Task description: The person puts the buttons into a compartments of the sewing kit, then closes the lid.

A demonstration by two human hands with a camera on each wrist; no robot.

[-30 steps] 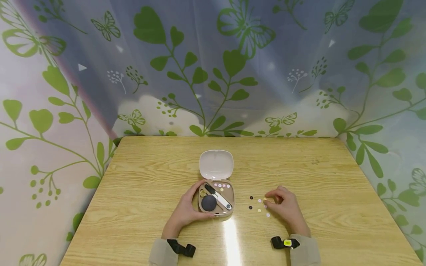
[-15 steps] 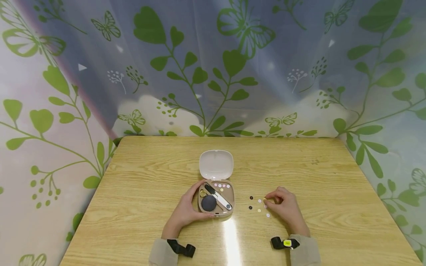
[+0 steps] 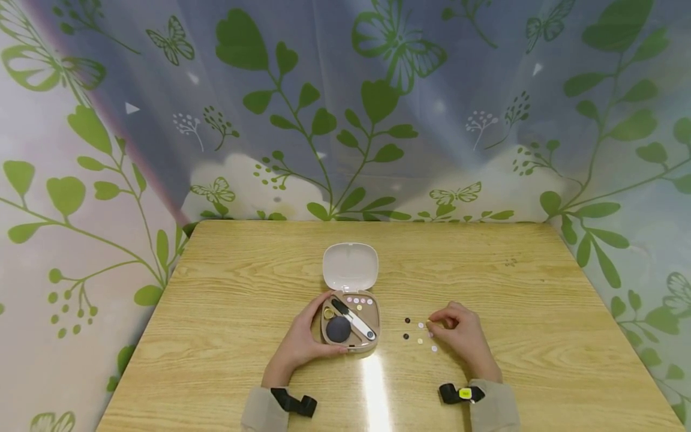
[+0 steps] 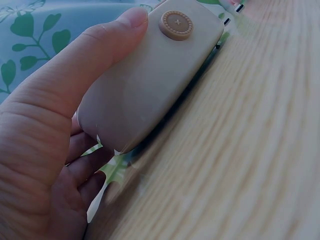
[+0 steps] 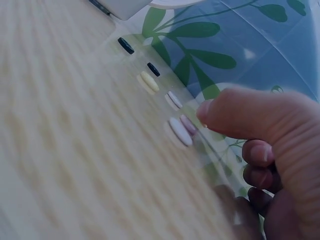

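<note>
My left hand [image 3: 299, 343] grips the left side of a small beige sewing box [image 3: 378, 312], its lid [image 3: 351, 267] raised. In the left wrist view the thumb lies on the box's front wall [image 4: 135, 80], beside a button-shaped catch [image 4: 176, 25]. Inside are a white-handled folding tool [image 3: 358, 324], a dark round piece [image 3: 338, 329], a gold ring-like item [image 3: 329, 313] and several small buttons [image 3: 363, 301]. To the right, my right hand [image 3: 464, 336] pinches a yellow button [image 3: 429, 323] between thumb and index finger, mostly hidden by the fingertips.
Loose buttons lie between the box and my right hand: black ones [image 3: 406, 336], a yellow one [image 3: 420, 341] and pale ones [image 3: 434, 348]. The wooden table [image 3: 243, 270] ends at a leaf-patterned curtain [image 3: 345, 120].
My right thumb and index finger have drawn together on the yellow button, which shows less now. The left hand and the box have stayed put.
</note>
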